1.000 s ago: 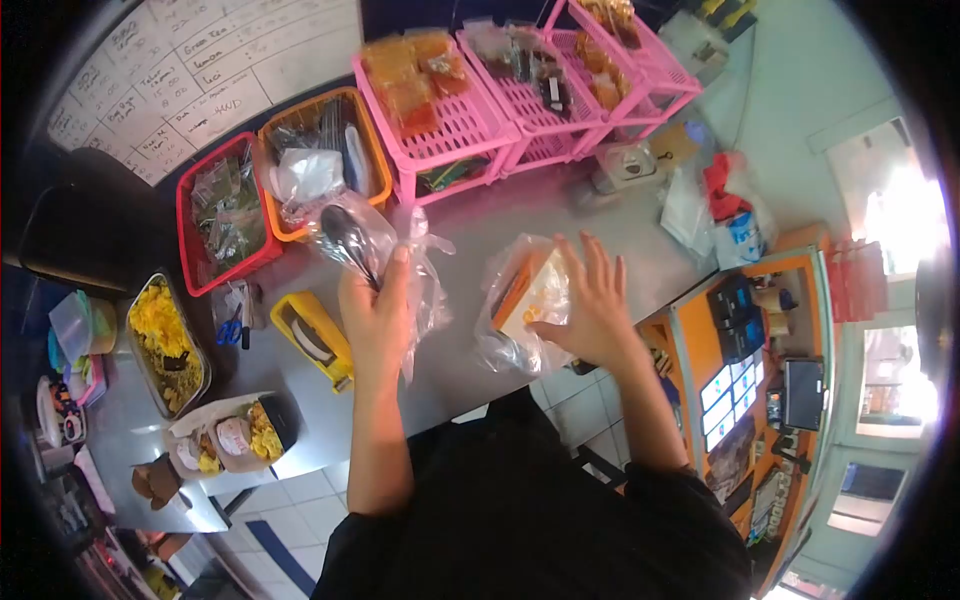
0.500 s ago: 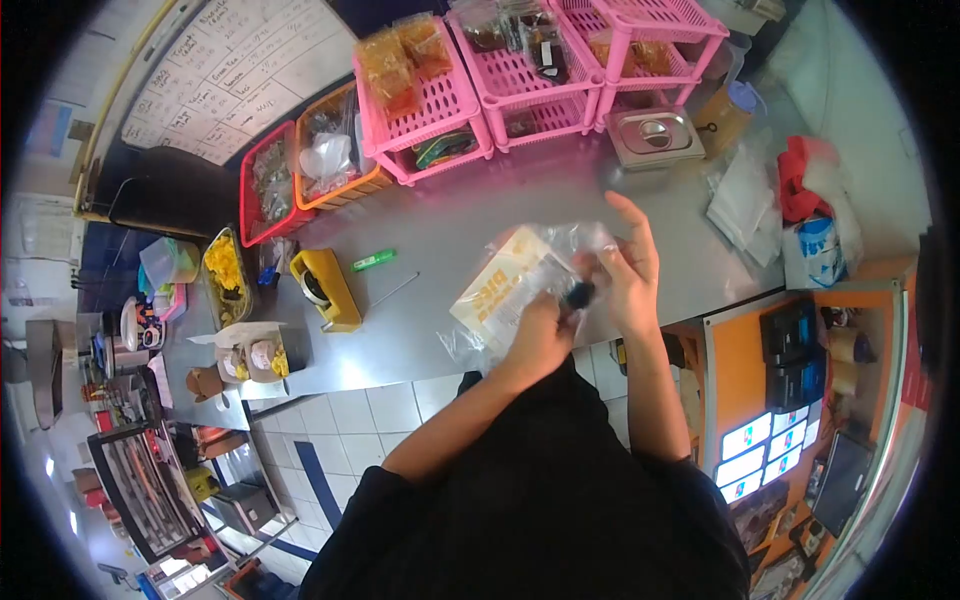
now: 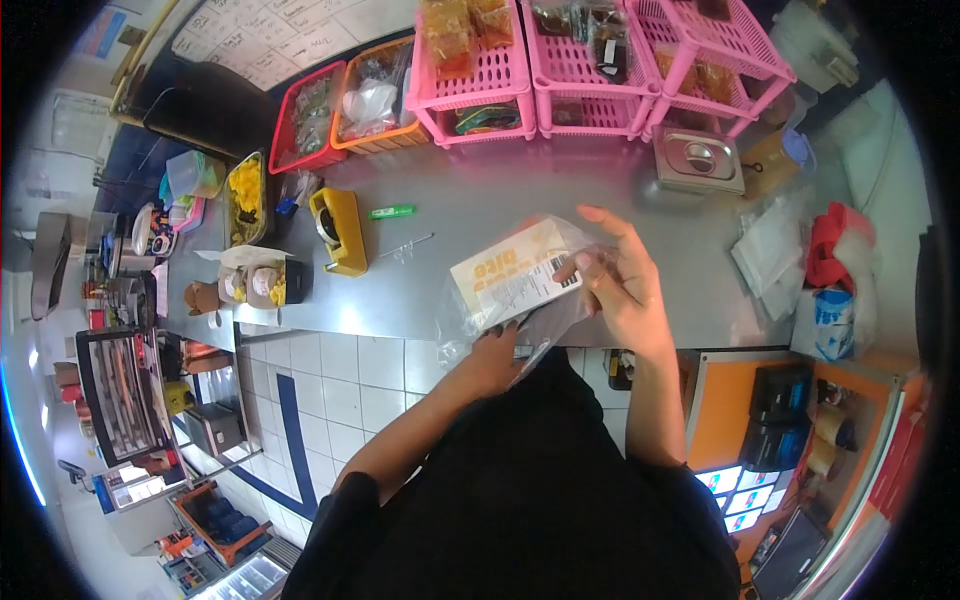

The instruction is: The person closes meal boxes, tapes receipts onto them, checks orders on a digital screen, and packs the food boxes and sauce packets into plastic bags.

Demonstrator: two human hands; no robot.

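A white and yellow printed box with a barcode label sits in a clear plastic bag near the counter's front edge. At the bag's lower side is my left hand, its fingertips partly hidden beneath the box and plastic. Something dark shows beside those fingers, too unclear to name. My right hand pinches the bag at the box's right end, with one finger raised.
A yellow tape dispenser, green marker and thin clear-wrapped stick lie left. Pink racks, red basket and orange basket line the back. A lidded metal container stands right.
The black utensil in my left hand went from left of the bag into it, and is now mostly hidden. The box has turned, label up. My right hand has closed on the bag.
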